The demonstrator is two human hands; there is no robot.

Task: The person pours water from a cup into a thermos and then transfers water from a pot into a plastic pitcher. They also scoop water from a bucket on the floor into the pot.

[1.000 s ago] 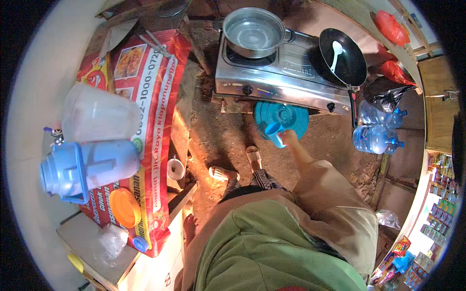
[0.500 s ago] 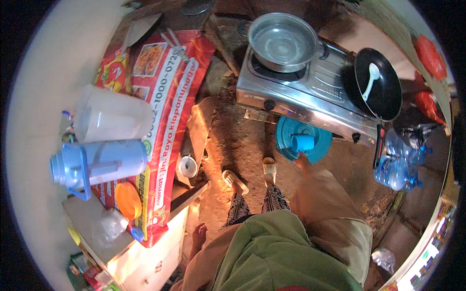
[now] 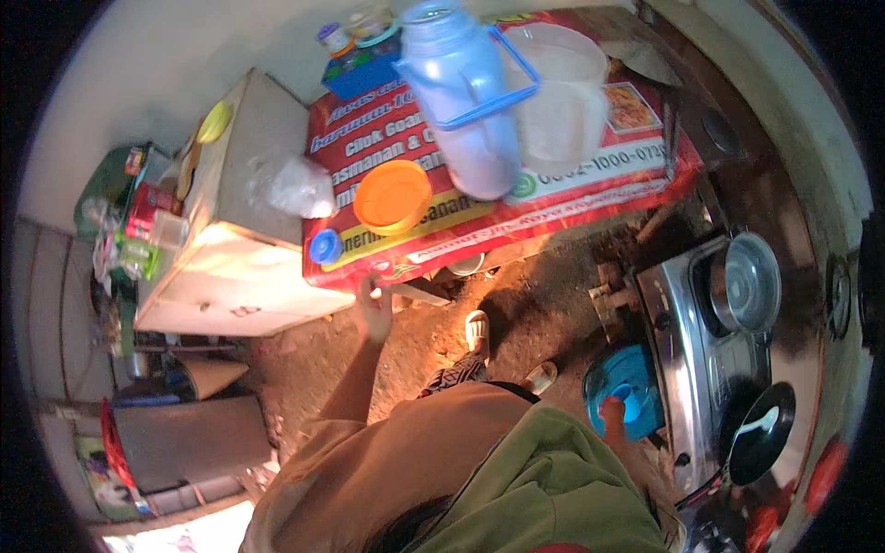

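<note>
The view has swung round since a second ago: the left hand now reaches, fingers spread, to the edge of the bench under its red printed banner, while the right hand still grips a blue scoop over the blue bucket beside the steel stove; an orange lid lies on the banner

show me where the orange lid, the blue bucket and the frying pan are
orange lid (image 3: 393, 196), head view, centre of its flat top
blue bucket (image 3: 623, 380), head view, near rim beside the right hand (image 3: 612, 412)
frying pan (image 3: 761, 433), head view, dark inner surface
</note>
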